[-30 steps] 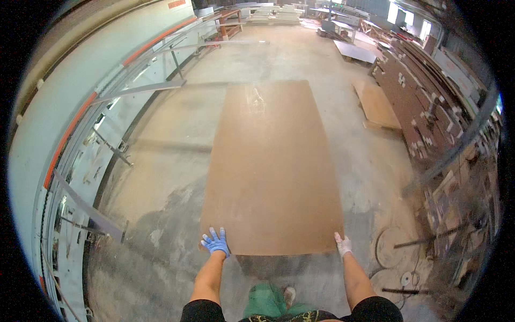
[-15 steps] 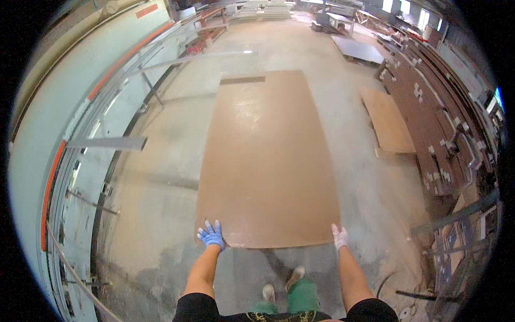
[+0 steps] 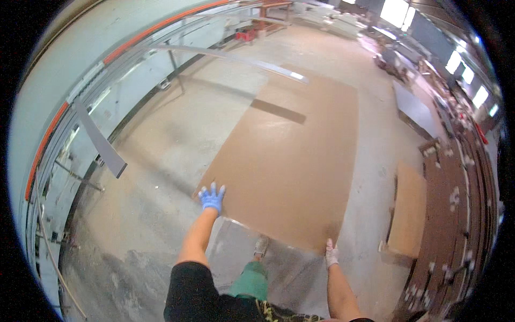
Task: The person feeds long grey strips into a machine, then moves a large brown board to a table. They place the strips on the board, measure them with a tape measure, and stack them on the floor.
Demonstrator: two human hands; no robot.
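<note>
A large tan-brown rectangular board (image 3: 289,172) stretches away in front of me, its near edge by my hands. My left hand (image 3: 212,198), in a blue glove with pale fingertips, is on its near left corner with the fingers spread over the top face. At the near right corner, my right hand (image 3: 331,252) in a whitish glove holds the edge. The fingers on the underside there are hidden.
A long pale machine (image 3: 123,91) with an orange strip runs along the left, and a grey arm (image 3: 100,140) juts from it. Another thin bar (image 3: 236,58) reaches over the board's far end. Stacked brown panels (image 3: 456,214) and a smaller tan board (image 3: 409,212) are at right.
The view has turned to the right. The board now lies slantwise, its far end to the right and under the thin bar. Both hands keep their places at its near corners.
</note>
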